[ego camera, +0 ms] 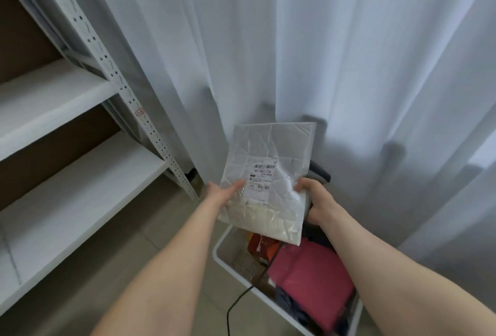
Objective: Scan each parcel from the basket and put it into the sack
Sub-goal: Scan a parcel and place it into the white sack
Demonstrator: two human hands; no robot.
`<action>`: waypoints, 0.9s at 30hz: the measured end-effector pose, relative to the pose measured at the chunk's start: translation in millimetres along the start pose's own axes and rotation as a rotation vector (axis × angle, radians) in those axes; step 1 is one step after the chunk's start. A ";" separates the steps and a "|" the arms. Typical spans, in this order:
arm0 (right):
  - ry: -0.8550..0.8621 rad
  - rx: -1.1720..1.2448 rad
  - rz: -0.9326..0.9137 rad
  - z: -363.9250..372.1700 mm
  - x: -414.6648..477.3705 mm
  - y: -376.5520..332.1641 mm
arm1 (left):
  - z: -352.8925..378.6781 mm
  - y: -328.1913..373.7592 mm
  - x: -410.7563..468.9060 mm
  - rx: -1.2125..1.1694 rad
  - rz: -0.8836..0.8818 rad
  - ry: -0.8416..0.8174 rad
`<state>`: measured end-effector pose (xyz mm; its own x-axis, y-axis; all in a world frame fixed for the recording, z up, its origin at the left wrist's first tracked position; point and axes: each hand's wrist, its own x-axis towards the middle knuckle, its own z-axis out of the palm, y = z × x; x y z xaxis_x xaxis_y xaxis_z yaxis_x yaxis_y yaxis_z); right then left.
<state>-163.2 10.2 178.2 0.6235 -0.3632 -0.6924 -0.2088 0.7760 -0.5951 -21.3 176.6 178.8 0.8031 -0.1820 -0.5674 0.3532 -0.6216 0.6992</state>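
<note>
Reference: basket (222, 244), more packets inside. Above its far end the parcel (271, 147) is held, pinched at its left edge by the left hand (225, 193). The right hand (316, 198) is curled round the scanner (319, 172), behind the parcel's right edge. The label (261, 174) faces the wearer, and the long axis runs up and away. Judgement: the barcode should be kept flat and turned towards the scanner.

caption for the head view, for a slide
Left hand holds a silver padded parcel, label up, over the white basket; right hand grips a grey scanner at its edge.
</note>
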 end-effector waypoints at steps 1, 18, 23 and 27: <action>-0.041 -0.001 -0.001 8.2 -6.6 -0.5 | -13.0 -2.1 -0.4 -0.003 -0.018 0.001; 0.097 -0.220 -0.246 111.7 -45.7 2.9 | -138.7 14.0 -16.9 -0.166 0.108 0.256; -0.149 -0.454 -0.215 145.4 -63.8 16.0 | -152.8 19.6 -15.4 -0.222 0.134 0.311; -0.199 -0.572 -0.232 160.2 -70.9 25.3 | -165.5 20.3 -13.0 -0.265 0.131 0.347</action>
<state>-92.0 138.2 277.6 0.8168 -0.3433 -0.4637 -0.3861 0.2720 -0.8815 54.9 292.5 272.4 0.9465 0.0484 -0.3190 0.3123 -0.3860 0.8681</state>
